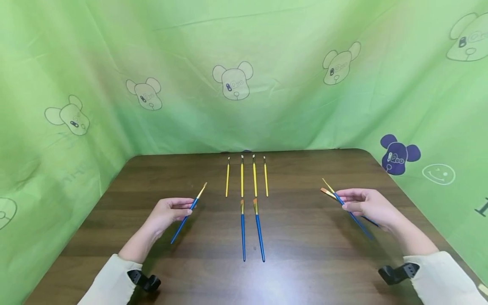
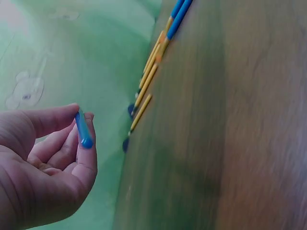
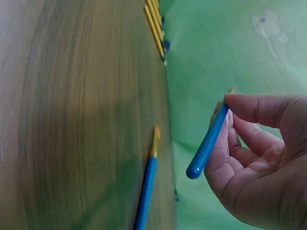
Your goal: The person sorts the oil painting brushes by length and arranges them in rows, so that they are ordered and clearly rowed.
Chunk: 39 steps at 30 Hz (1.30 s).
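My left hand [image 1: 167,215] pinches a blue-handled paintbrush [image 1: 183,223] between thumb and fingers, its bristles pointing up and away. In the left wrist view, the rounded end of that brush's handle [image 2: 85,134] faces the camera. On the right, my right hand [image 1: 369,207] pinches another blue-handled paintbrush [image 1: 356,221] above the table. Beneath that hand a further blue paintbrush [image 3: 147,187] lies on the table, partly hidden by the hand in the head view. Two blue paintbrushes [image 1: 243,237] [image 1: 260,237] lie side by side at the table's middle.
Several thin yellow paintbrushes [image 1: 242,180] lie in a row beyond the middle blue ones, bristles toward the far edge. The brown wooden table [image 1: 305,262] is bordered by a green cloth [image 1: 282,114] printed with bear heads. Each wrist carries a black camera mount [image 1: 142,280].
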Tool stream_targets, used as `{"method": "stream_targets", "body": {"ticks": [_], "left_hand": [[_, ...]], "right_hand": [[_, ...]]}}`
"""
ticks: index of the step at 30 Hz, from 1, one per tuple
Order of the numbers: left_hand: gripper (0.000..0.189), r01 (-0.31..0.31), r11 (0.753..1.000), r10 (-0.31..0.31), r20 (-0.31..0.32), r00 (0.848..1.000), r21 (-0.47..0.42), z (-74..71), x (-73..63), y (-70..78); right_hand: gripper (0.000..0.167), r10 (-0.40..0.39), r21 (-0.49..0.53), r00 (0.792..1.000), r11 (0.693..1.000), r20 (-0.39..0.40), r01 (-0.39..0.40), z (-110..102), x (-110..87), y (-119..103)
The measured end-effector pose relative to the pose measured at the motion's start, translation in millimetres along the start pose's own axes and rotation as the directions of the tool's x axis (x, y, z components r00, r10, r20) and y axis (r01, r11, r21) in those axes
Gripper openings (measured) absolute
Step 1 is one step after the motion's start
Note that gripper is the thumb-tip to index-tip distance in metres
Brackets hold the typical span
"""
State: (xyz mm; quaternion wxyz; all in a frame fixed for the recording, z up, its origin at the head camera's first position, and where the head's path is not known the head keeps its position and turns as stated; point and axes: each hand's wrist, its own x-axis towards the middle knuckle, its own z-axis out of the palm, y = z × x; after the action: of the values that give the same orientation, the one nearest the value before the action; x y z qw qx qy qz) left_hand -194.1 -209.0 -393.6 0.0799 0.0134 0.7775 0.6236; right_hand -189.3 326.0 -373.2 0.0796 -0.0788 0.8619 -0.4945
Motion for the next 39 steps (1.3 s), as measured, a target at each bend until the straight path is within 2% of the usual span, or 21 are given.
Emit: {"method": "stream_targets", "body": {"ticks": [9,14,25,34,39], "left_hand": [[0.034,0.034,0.999,-0.034,0.051,0.998,0.001,33.6,4.9,3.7],[0.033,0.067,0.997,-0.066,0.029,0.997,-0.042,48.7,7.3,3.3],[0.038,0.051,0.989,-0.055,-0.022,0.998,-0.138,69.4,7.5,-5.7],[0.036,0.045,0.993,-0.05,-0.04,0.998,-0.107,83.7,9.2,-10.2],[0.035,0.055,0.995,-0.058,-0.043,0.997,-0.079,89.9,8.0,-10.8]], "right_hand": [[0.05,0.053,0.067,0.996,0.996,0.072,-0.058,28,7.5,-13],[0.05,0.068,0.1,0.992,0.992,0.108,-0.079,43,10.8,-18],[0.049,0.119,0.175,0.987,0.975,0.104,-0.136,74,17.5,-24],[0.047,0.125,0.223,0.987,0.964,0.096,-0.144,96,19.0,-29],[0.047,0.145,0.213,0.986,0.964,0.083,-0.16,105,21.2,-33]]}}
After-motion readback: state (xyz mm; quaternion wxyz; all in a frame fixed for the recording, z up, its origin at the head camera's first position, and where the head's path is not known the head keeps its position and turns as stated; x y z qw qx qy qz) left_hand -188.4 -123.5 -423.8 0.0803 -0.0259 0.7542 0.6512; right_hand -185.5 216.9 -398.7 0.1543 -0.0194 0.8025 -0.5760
